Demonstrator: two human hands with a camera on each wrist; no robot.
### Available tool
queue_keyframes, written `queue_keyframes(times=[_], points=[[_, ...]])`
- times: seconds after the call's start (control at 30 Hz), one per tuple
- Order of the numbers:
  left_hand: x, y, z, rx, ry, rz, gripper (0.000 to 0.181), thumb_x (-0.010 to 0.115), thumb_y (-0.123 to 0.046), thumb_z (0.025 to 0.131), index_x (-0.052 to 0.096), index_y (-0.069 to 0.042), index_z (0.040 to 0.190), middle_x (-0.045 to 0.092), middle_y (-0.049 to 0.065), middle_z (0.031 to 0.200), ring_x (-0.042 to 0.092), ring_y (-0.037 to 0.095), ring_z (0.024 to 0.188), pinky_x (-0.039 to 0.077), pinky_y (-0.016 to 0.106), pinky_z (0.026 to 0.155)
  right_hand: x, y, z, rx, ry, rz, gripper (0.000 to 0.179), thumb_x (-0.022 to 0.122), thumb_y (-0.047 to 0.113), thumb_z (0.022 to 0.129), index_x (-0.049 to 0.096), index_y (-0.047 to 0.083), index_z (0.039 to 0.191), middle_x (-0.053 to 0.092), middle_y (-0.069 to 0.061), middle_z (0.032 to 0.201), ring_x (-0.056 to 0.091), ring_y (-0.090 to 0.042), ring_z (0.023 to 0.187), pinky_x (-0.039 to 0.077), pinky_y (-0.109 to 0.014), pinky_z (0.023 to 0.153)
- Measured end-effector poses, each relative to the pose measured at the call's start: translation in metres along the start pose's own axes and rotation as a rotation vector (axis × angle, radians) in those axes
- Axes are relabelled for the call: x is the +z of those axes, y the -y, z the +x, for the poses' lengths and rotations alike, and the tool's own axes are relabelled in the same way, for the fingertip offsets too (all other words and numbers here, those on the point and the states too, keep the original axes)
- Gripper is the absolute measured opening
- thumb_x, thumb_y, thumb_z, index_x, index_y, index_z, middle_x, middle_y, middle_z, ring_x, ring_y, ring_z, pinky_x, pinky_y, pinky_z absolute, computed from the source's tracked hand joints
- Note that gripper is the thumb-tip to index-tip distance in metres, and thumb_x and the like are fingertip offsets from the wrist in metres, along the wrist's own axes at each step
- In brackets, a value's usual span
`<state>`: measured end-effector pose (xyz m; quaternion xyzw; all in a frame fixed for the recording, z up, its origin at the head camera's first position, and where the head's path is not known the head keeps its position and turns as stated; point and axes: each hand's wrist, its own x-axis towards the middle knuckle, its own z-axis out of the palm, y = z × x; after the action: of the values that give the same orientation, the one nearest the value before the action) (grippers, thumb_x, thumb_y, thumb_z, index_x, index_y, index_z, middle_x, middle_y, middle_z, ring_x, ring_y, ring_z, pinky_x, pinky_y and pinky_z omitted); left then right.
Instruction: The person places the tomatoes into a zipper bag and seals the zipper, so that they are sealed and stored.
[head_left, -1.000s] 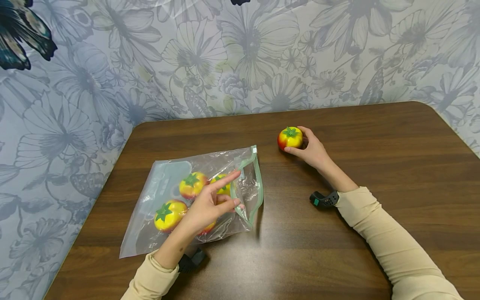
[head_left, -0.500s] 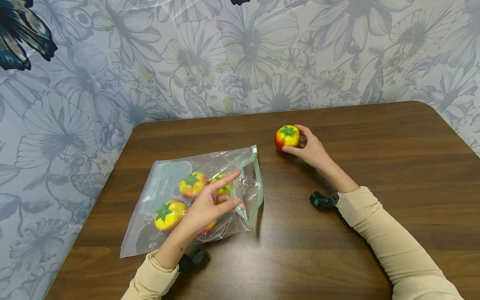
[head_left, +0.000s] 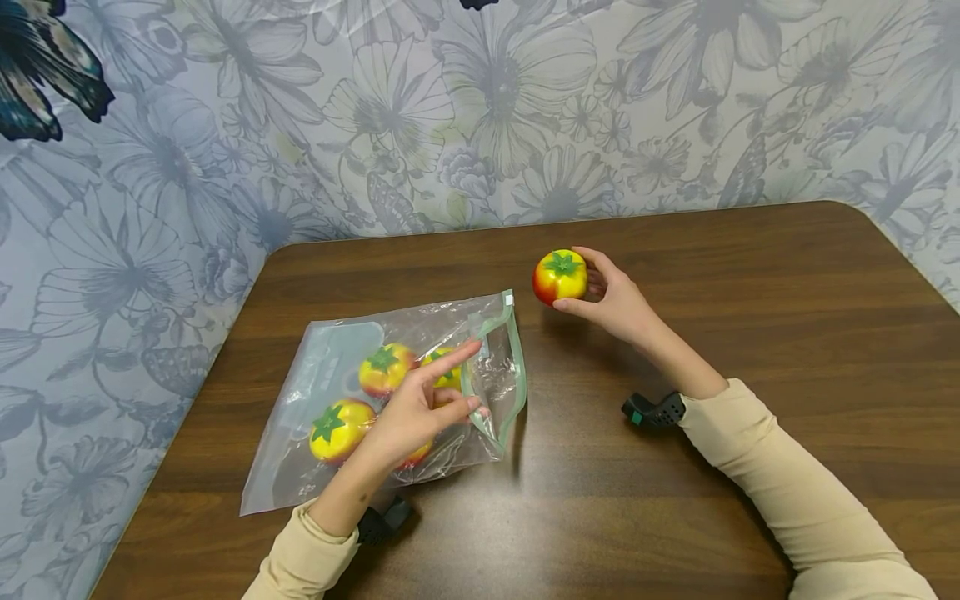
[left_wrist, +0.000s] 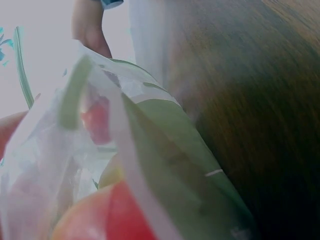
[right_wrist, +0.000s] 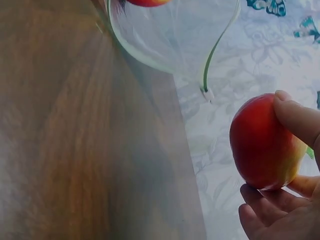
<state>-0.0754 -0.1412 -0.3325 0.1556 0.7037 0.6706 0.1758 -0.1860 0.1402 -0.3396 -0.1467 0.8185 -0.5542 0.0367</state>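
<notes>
My right hand point(head_left: 618, 296) holds a red and yellow toy tomato point(head_left: 560, 277) with a green star-shaped top, thumb on the near side and fingers on the far side. It is above the table, right of the bag's mouth. In the right wrist view the toy tomato point(right_wrist: 260, 145) shows its red side. A clear zip bag point(head_left: 300, 375) with a pale green zip strip lies at left, its mouth gaping rightward. My left hand point(head_left: 416, 417) pinches the upper lip of that mouth, index finger pointing out straight. Inside the bag are several toy tomatoes point(head_left: 341, 429), one partly hidden by the hand.
The brown wooden table point(head_left: 637, 517) reaches a floral-papered wall point(head_left: 525, 108) at the back. Each wrist wears a dark strap, such as the right wristband point(head_left: 654, 411). In the left wrist view the bag's opening point(left_wrist: 150, 165) stands raised off the table.
My right hand has moved left and slightly up with the toy tomato, closer to the bag's mouth. The left hand and bag have stayed put.
</notes>
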Motion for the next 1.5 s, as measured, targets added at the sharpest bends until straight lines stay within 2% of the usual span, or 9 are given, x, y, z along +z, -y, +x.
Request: queue_keyframes(times=[0.17, 0.23, 0.37, 0.9, 1.2, 1.5], points=[[0.000, 0.001, 0.000, 0.003, -0.001, -0.004, 0.064, 0.062, 0.005, 0.087, 0.040, -0.015, 0.144, 0.031, 0.002, 0.148, 0.065, 0.027, 0.079, 0.053, 0.040, 0.075, 0.002, 0.007, -0.007, -0.021, 0.023, -0.030, 0.077, 0.074, 0.011, 0.081, 0.030, 0.002, 0.143, 0.039, -0.018, 0.137, 0.044, -0.036, 0.119, 0.036, -0.046, 0.099], [0.000, 0.001, 0.000, 0.001, -0.001, 0.001, 0.064, 0.062, 0.005, 0.087, 0.040, -0.016, 0.143, 0.032, 0.001, 0.148, 0.065, 0.027, 0.079, 0.053, 0.040, 0.075, 0.003, 0.000, -0.007, -0.033, 0.024, -0.047, 0.078, 0.076, 0.014, 0.080, 0.031, 0.005, 0.143, 0.040, -0.016, 0.137, 0.045, -0.035, 0.118, 0.037, -0.045, 0.098], [-0.001, 0.002, 0.000, 0.001, -0.001, 0.007, 0.064, 0.062, 0.004, 0.087, 0.040, -0.016, 0.144, 0.031, 0.002, 0.148, 0.065, 0.027, 0.079, 0.053, 0.040, 0.075, 0.003, 0.001, -0.012, -0.052, 0.035, -0.064, 0.078, 0.077, 0.017, 0.079, 0.034, 0.009, 0.143, 0.041, -0.013, 0.136, 0.047, -0.033, 0.116, 0.038, -0.044, 0.098], [0.000, 0.000, 0.002, -0.008, -0.006, 0.031, 0.064, 0.063, 0.003, 0.087, 0.040, -0.016, 0.144, 0.032, 0.002, 0.148, 0.064, 0.025, 0.077, 0.053, 0.039, 0.075, 0.009, 0.001, -0.027, -0.087, 0.108, -0.053, 0.078, 0.079, 0.013, 0.077, 0.036, 0.006, 0.141, 0.043, -0.012, 0.135, 0.048, -0.031, 0.117, 0.038, -0.043, 0.098], [0.000, -0.001, 0.004, -0.017, -0.016, 0.032, 0.064, 0.064, 0.002, 0.087, 0.040, -0.018, 0.144, 0.031, -0.002, 0.148, 0.064, 0.026, 0.073, 0.053, 0.040, 0.075, 0.021, 0.001, -0.034, -0.145, 0.188, -0.052, 0.078, 0.080, 0.012, 0.075, 0.038, 0.005, 0.139, 0.044, -0.012, 0.133, 0.051, -0.028, 0.113, 0.040, -0.040, 0.096], [0.002, -0.002, 0.005, -0.020, -0.009, 0.026, 0.063, 0.062, 0.002, 0.088, 0.040, -0.018, 0.144, 0.030, 0.001, 0.149, 0.064, 0.028, 0.078, 0.053, 0.041, 0.075, 0.028, -0.003, -0.035, -0.181, 0.280, -0.042, 0.079, 0.082, 0.013, 0.072, 0.040, 0.001, 0.138, 0.046, -0.012, 0.132, 0.051, -0.028, 0.112, 0.041, -0.040, 0.096]])
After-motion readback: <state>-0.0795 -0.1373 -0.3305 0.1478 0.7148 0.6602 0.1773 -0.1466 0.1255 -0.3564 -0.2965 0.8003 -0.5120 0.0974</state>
